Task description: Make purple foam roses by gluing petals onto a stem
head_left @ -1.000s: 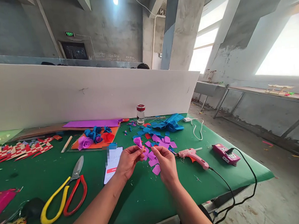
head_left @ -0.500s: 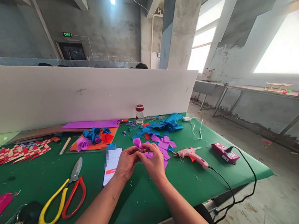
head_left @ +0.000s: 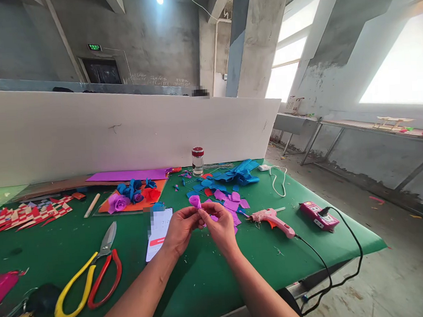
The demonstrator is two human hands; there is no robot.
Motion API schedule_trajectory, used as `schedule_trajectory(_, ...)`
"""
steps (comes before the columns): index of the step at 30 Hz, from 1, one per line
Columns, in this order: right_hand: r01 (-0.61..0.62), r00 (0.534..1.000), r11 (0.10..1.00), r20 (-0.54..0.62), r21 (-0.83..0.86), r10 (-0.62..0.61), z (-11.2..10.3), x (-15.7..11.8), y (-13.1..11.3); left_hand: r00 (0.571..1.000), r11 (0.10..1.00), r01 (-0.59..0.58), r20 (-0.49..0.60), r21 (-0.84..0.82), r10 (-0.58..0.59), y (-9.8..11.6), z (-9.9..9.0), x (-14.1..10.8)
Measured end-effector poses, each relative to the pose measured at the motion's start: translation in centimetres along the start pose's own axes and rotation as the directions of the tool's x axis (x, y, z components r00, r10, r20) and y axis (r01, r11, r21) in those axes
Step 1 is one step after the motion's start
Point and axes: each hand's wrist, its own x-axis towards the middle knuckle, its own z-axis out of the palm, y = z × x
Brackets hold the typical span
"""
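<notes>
Between the fingertips of both hands stands a small purple paper flower [head_left: 195, 201], its rolled petal showing above my fingers and its base hidden by them. My left hand [head_left: 182, 228] pinches it from the left; my right hand [head_left: 218, 224] closes on its base from the right. Just behind my right hand lie loose purple paper petals [head_left: 231, 204], partly covered by the hand. A pink hot glue gun [head_left: 273, 221] rests to the right of them. Beside my left wrist lies a phone [head_left: 159, 234] with a lit screen.
Scissors [head_left: 103, 263] with yellow and red handles lie at left. Finished paper flowers [head_left: 131, 196] sit on an orange sheet, near blue crepe paper [head_left: 240, 173] and a red-lidded jar [head_left: 198, 161]. A pink power strip [head_left: 319, 216] with a black cable is at right. A white partition [head_left: 125, 130] stands behind.
My right fingers have shifted slightly up around the flower's base, and the purple petal has turned a little. Both hands keep hold of it; the things on the table stay put.
</notes>
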Motion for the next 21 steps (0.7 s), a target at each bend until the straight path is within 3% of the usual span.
schedule_trajectory(5,-0.131,0.990,0.969,0.072,0.208,0.118,-0.1,0.1,-0.5,1.000,1.000,-0.002,0.023,0.019,0.001,0.0,0.0,-0.1)
schedule_trajectory(9,-0.293,0.956,0.865,0.148,0.408,0.254,-0.5,0.5,-0.6,1.000,1.000,0.008,-0.007,0.015,-0.008,0.0,-0.1,0.0)
schedule_trajectory(12,-0.271,0.960,0.875,0.047,0.401,0.276,-1.2,0.7,-0.2,0.998,0.999,0.041,-0.040,-0.029,-0.042,0.0,-0.2,0.1)
schedule_trajectory(14,-0.138,0.983,0.966,-0.091,0.217,0.161,-1.6,0.4,0.2,0.996,0.997,0.063,-0.066,-0.051,-0.066,0.0,-0.2,0.1)
schedule_trajectory(16,0.052,0.989,0.996,-0.138,-0.067,-0.060,-1.8,-0.1,0.4,0.994,0.995,0.070,-0.084,-0.067,-0.076,-0.1,-0.3,0.2)
schedule_trajectory(19,0.313,0.932,0.849,-0.033,-0.427,-0.360,-1.6,-1.2,0.2,0.994,0.995,0.057,-0.091,-0.087,-0.065,-0.3,-0.4,0.3)
schedule_trajectory(21,0.410,0.883,0.717,0.047,-0.564,-0.467,-1.1,-1.9,0.1,0.994,0.994,0.047,-0.089,-0.096,-0.056,-0.4,-0.6,0.4)
